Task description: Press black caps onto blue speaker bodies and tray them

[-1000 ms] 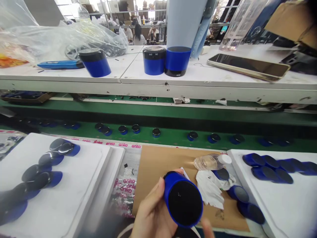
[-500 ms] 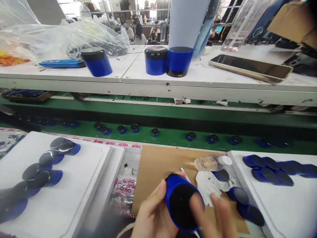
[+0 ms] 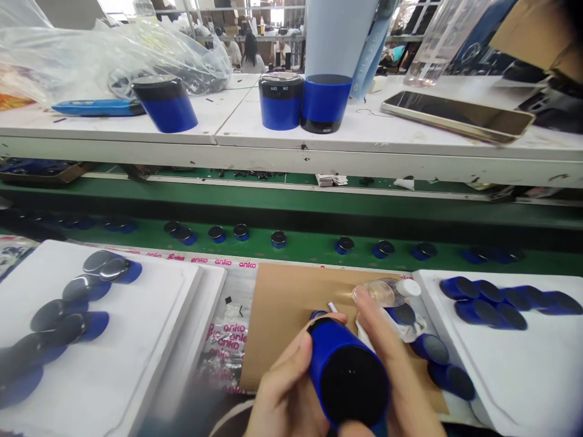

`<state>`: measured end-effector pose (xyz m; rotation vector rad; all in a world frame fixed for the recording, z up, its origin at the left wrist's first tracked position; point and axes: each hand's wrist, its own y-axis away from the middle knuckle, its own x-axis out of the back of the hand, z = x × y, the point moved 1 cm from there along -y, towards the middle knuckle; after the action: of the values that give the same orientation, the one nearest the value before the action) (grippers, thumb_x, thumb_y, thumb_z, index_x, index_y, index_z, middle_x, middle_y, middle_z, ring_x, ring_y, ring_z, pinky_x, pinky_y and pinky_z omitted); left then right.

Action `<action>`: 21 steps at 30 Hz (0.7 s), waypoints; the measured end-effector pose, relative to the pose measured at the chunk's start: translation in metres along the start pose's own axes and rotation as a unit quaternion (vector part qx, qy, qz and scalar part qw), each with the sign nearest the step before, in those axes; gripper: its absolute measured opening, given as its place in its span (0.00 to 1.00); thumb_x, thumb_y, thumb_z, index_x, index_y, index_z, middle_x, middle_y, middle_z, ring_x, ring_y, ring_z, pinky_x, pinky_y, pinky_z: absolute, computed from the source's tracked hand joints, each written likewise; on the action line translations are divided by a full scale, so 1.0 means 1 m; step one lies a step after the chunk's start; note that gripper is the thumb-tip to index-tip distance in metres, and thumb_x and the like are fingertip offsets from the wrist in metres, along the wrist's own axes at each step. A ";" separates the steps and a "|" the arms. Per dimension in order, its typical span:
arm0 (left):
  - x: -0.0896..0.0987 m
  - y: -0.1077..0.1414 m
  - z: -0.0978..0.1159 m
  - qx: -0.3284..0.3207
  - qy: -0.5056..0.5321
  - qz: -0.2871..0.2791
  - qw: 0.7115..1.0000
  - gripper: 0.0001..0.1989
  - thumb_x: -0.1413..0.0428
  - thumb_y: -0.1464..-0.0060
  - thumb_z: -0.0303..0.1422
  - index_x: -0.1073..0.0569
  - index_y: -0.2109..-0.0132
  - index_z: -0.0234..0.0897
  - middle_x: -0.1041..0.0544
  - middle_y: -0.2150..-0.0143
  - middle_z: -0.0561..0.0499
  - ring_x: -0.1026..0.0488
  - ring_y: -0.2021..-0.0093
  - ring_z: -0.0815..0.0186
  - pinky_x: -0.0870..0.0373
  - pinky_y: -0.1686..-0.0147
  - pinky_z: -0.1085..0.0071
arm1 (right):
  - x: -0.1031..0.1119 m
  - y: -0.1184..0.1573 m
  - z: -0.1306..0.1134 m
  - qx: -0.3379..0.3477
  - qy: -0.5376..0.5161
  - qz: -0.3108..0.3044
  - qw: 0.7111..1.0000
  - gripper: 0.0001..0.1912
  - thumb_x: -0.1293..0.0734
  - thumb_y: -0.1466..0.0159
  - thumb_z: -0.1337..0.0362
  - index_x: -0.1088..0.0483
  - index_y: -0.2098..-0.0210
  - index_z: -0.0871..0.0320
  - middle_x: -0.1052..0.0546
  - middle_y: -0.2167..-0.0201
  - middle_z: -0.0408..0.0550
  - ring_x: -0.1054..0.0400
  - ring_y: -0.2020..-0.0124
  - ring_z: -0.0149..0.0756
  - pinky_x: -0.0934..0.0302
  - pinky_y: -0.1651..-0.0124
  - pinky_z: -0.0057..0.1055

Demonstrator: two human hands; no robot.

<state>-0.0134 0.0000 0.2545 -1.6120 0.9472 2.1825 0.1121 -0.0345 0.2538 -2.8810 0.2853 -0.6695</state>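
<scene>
A blue cylindrical device (image 3: pixel 353 385) with a black end face is held low in front of me, that face tilted towards me. My left hand (image 3: pixel 286 382) is wrapped around its left side, thumb on the blue wall. My right hand (image 3: pixel 394 370) lies along its right side, fingers stretched forward and thumb at the lower edge of the black face. Beneath them is a brown cardboard sheet (image 3: pixel 282 303). Just beyond the held device, the edge of another blue piece (image 3: pixel 317 314) shows. A white cloth (image 3: pixel 412 331) is partly hidden behind my right hand.
White foam trays at left (image 3: pixel 150 303) and right (image 3: pixel 546 358) carry several blue-black devices. More stand along the green belt (image 3: pixel 310 246). A clear bottle (image 3: pixel 382 291) lies on the cardboard. Above, a white shelf (image 3: pixel 237 130) holds a phone (image 3: pixel 458 112), a light-blue tumbler (image 3: pixel 334 36) and devices.
My right hand has moved from in front of the black face to the device's right side. The device has shifted slightly right, and the whole view has moved a little.
</scene>
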 end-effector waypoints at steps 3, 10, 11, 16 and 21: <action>0.000 0.001 0.001 0.007 0.018 0.003 1.000 0.16 0.35 0.45 0.36 0.17 0.49 0.41 0.17 0.48 0.44 0.30 0.37 0.48 0.44 0.31 0.57 | -0.011 -0.018 -0.006 0.011 -0.047 -0.049 0.998 0.25 0.38 0.28 0.67 0.36 0.35 0.40 0.29 0.36 0.41 0.39 0.32 0.45 0.40 0.32 0.47; 0.001 0.000 0.000 -0.004 0.028 -0.018 0.999 0.10 0.37 0.43 0.36 0.15 0.55 0.43 0.16 0.51 0.48 0.31 0.35 0.52 0.49 0.29 0.60 | -0.015 -0.028 0.007 0.016 -0.070 -0.045 0.996 0.16 0.41 0.27 0.62 0.23 0.49 0.42 0.19 0.47 0.41 0.30 0.38 0.42 0.35 0.35 0.44; 0.002 0.000 -0.001 -0.005 0.027 -0.014 1.000 0.11 0.37 0.43 0.36 0.15 0.53 0.43 0.16 0.51 0.48 0.31 0.35 0.52 0.49 0.29 0.60 | -0.015 -0.027 0.008 0.017 -0.072 -0.042 0.996 0.16 0.41 0.27 0.61 0.23 0.50 0.42 0.19 0.48 0.41 0.29 0.39 0.42 0.34 0.36 0.45; 0.006 0.000 -0.002 0.003 0.021 0.008 1.000 0.18 0.37 0.43 0.37 0.18 0.47 0.39 0.17 0.49 0.45 0.33 0.34 0.51 0.46 0.30 0.60 | -0.018 -0.025 0.011 0.021 -0.076 -0.022 0.997 0.13 0.39 0.28 0.62 0.22 0.56 0.43 0.17 0.51 0.45 0.27 0.41 0.43 0.32 0.38 0.47; 0.006 0.000 -0.004 -0.016 0.022 0.014 1.000 0.16 0.37 0.43 0.36 0.18 0.48 0.39 0.18 0.47 0.44 0.32 0.35 0.51 0.45 0.30 0.59 | -0.013 -0.023 0.002 0.026 -0.080 -0.006 0.996 0.14 0.39 0.28 0.66 0.23 0.55 0.45 0.17 0.53 0.45 0.27 0.41 0.43 0.31 0.39 0.44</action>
<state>-0.0125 -0.0034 0.2487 -1.6771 0.9568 2.2015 0.1047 -0.0094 0.2511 -2.8667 0.2242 -0.4374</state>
